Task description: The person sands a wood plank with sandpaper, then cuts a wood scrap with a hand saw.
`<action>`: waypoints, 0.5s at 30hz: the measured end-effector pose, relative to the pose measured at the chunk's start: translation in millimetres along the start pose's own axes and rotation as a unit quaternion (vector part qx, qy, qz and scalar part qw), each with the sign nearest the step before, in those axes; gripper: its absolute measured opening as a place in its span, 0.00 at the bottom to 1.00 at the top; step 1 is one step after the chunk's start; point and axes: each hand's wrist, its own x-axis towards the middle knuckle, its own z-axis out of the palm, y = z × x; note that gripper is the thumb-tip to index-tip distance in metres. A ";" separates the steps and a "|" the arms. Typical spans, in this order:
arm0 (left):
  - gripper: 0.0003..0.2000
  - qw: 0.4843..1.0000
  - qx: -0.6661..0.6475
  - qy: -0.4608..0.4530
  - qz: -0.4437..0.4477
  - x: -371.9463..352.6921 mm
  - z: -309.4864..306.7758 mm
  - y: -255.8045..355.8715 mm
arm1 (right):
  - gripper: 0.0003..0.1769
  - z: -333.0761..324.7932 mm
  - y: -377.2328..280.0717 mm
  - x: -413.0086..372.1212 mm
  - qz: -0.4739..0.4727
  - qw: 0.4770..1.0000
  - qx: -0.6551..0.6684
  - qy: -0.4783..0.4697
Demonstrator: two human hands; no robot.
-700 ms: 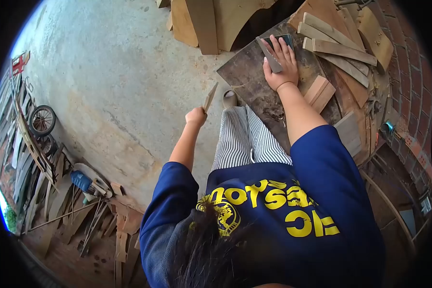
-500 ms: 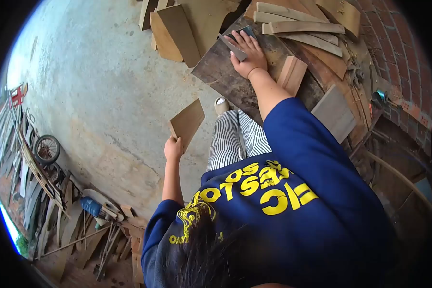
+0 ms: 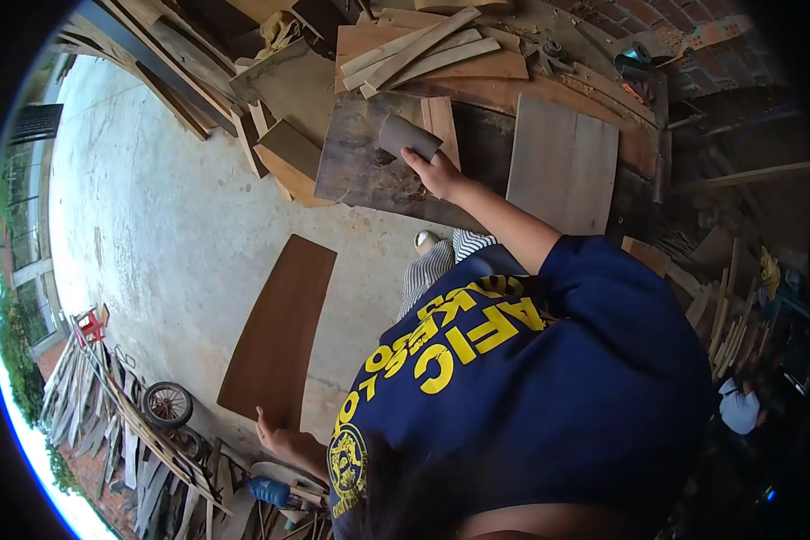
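Observation:
My left hand (image 3: 282,438) grips the near end of a long, tapered brown wooden board (image 3: 283,328). Its thumb lies along the board's edge, and the other fingers are partly hidden. The board is tilted up above the concrete floor. My right hand (image 3: 438,174) is closed on a curled grey sheet of sandpaper (image 3: 409,136), pinched at its near edge and held over the dark worktable (image 3: 360,166). Just behind the sandpaper, a light wooden block (image 3: 441,126) lies on the worktable.
A wide pale board (image 3: 562,162) rests at the worktable's right. Several wooden slats (image 3: 427,54) are stacked at its far side. Wooden wedges (image 3: 292,153) stand to its left. Scrap wood and a wheel (image 3: 167,405) lie at lower left. Another person (image 3: 741,405) is at far right.
My right hand has risen from the worktable with the sandpaper. My left hand has swung down and left, turning the board so its broad face shows. The view has shifted.

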 end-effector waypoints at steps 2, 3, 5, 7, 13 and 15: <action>0.18 0.972 0.142 -0.004 0.188 -20.3 9.5 15.9 | 0.23 -34.5 -8.7 -40.6 -0.001 0.998 0.033 0.050; 0.19 0.891 0.278 0.004 0.360 -28.0 16.4 25.8 | 0.23 -48.4 -13.3 -57.5 -0.031 0.994 0.017 0.107; 0.18 0.964 0.018 0.003 0.265 -28.0 44.9 53.9 | 0.23 -75.9 -13.2 -82.1 -0.041 0.981 0.024 0.190; 0.17 0.956 -0.267 0.000 0.124 -17.6 66.8 73.5 | 0.24 -103.3 -2.3 -100.1 0.025 0.970 0.038 0.240; 0.14 0.883 -0.309 -0.346 0.070 -31.1 146.4 105.6 | 0.26 -141.3 -8.0 -126.7 0.016 0.925 0.045 0.377; 0.16 0.887 -0.276 -0.364 0.066 -68.2 176.4 119.2 | 0.26 -149.3 -13.8 -132.5 0.008 0.919 0.050 0.392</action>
